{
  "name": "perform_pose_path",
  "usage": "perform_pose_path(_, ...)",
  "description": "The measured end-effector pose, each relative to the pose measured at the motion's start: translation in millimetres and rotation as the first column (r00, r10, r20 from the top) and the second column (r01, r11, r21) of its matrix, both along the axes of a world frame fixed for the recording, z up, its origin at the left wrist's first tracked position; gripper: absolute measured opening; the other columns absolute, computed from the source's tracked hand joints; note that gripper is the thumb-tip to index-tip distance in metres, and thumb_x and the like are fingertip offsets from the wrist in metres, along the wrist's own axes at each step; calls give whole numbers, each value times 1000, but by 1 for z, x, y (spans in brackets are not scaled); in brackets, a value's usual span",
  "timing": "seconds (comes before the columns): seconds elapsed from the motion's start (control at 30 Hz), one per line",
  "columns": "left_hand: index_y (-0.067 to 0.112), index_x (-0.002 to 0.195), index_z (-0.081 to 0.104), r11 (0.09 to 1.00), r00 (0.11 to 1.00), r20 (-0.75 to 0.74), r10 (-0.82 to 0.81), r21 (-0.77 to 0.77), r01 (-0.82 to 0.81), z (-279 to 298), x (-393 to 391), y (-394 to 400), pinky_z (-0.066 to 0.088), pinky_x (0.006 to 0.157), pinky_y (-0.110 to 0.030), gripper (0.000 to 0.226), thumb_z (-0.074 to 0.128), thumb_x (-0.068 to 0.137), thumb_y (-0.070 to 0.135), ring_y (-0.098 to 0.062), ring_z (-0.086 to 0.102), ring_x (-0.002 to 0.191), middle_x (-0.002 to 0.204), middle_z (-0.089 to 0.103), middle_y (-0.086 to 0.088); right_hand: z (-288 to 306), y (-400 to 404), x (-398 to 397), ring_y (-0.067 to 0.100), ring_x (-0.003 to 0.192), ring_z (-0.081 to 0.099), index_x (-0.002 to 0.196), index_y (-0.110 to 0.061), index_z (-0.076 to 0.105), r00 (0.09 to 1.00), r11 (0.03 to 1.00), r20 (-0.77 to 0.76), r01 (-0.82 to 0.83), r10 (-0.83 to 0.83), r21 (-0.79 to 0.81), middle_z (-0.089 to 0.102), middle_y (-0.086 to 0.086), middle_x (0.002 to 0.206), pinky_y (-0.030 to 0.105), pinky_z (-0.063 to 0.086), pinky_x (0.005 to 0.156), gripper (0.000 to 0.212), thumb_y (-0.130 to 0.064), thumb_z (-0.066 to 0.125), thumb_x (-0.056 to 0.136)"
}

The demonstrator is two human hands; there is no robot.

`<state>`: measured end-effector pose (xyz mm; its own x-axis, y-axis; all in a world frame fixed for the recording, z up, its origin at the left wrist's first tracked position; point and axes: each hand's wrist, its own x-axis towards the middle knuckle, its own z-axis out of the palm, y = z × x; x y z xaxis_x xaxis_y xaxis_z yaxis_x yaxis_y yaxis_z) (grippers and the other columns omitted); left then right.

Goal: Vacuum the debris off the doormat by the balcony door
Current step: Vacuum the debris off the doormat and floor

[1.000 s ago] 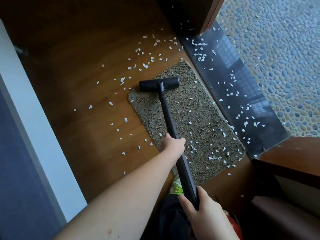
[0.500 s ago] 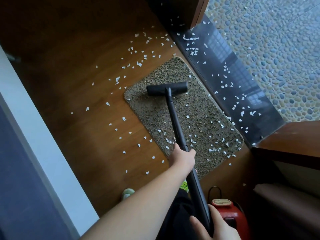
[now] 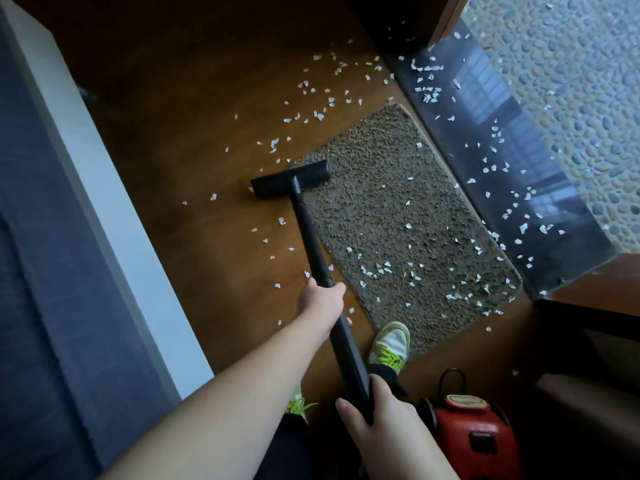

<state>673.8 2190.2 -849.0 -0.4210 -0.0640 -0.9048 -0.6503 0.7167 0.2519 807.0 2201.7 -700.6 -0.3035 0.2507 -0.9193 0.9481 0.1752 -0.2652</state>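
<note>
Wooden floor (image 3: 194, 140) aside, both hands, left hand (image 3: 322, 303) and right hand (image 3: 384, 424), gripping the wand (image 3: 311, 237), should steer the nozzle (image 3: 291, 179) right over the doormat (image 3: 398, 216) toward the near debris (image 3: 384, 270).

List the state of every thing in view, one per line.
doormat: far half mostly cleared, near half littered with scraps
vacuum head: straddling the mat's left edge
wand: gripped by both hands
left hand: gripping mid-wand
right hand: gripping the wand's near end
red canister: on the floor
</note>
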Motion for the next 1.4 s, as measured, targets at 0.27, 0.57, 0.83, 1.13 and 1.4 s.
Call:
perform_pose_path(0.27, 15, 138, 41, 998, 998, 58, 27, 56, -31, 9, 6, -15, 49, 38, -28, 54, 60, 88, 23, -25, 60, 37, 116, 58, -11, 2, -18, 7, 19, 109, 61, 117, -24, 43, 1000, 1000, 26, 5, -5, 12, 66, 0, 112, 26, 43, 79, 41, -55, 50, 92)
perform_pose_path(0.57, 25, 137, 41, 996, 992, 106, -69, 54, 64, -5, 64, -36, 59, 83, -50, 83, 56, 59, 48, -40, 70, 96, 122, 62, -6, 37, -39, 40, 0, 116, 56, 140, -35, 32, 995, 992, 51, 76, -81, 100, 55, -13, 126, -2, 38, 74, 61, -56, 55, 88)
perform_pose_path(0.83, 21, 139, 42, 997, 997, 51, -50, 65, 46, 22, 23, -20, 62, 63, -41, 70, 62, 75, 39, -35, 72, 77, 121, 60, -8, 24, -33, 18, 10, 118, 58, 134, -28, 39, 999, 996, 26, 17, -19, 83, 63, -5, 124, 18, 41, 82, 51, -55, 50, 91)
perform_pose_path(1.13, 11, 137, 35, 990, 992, 105, -74, 131, 60, 24, -16, -1, 52, 37, -29, 51, 59, 94, 25, -25, 62, 48, 120, 50, -12, 8, -23, -14, 25, 95, 67, 103, -20, 45, 999, 992, 20, 47, -50, 117, 68, 4, 101, 31, 49, 76, 34, -52, 49, 93)
perform_pose_path(1.4, 20, 136, 37, 995, 985, 155, -77, 81, 65, 10, 32, -8, 60, 77, -47, 77, 59, 67, 45, -37, 71, 91, 126, 55, -9, 34, -17, 20, 7, 126, 52, 139, -27, 31, 998, 990, 37, 53, -58, 132, 53, -4, 138, 15, 39, 91, 56, -55, 47, 93)
